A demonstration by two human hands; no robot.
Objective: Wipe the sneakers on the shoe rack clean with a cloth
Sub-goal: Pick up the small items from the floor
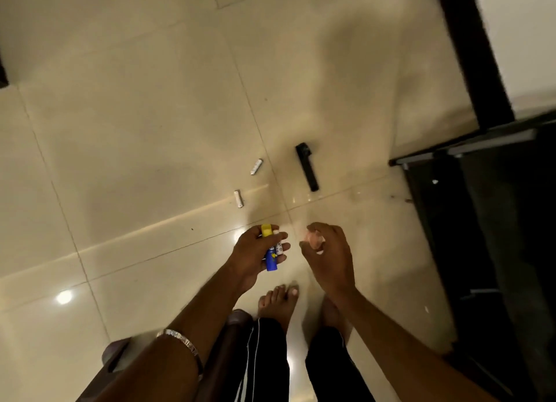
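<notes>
Down over pale floor tiles, the left hand curls around a small blue bottle with a yellow cap. Just beside it, the right hand has its fingers loosely bent around something small and pinkish, too blurred to identify. Beyond the hands lie two small white tubes and a black handle-shaped object. Right of the right hand stands a dark rack; sneakers and cloth cannot be made out.
</notes>
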